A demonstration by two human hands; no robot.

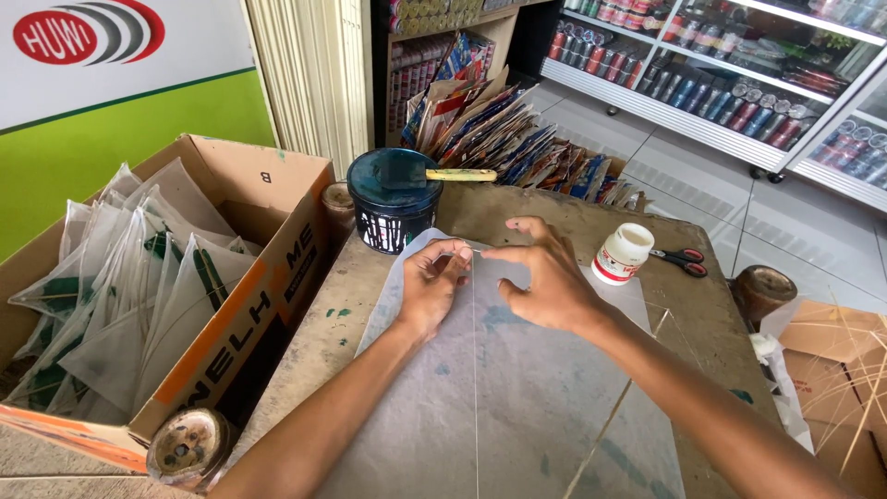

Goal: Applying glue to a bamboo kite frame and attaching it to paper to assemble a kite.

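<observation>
Thin paper sheet (517, 388), light and easily torn, is laid flat on the near table (305, 360), its far tip pinched by fingertips of left hand (432, 288) and right hand (545, 282) beside a thin stick (475, 370), best held at edges.

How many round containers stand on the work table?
2. A dark blue tub stands at the table's far edge, ahead of the left hand. A small white bottle stands right of the right hand, beside the scissors. Others may be hidden.
</observation>
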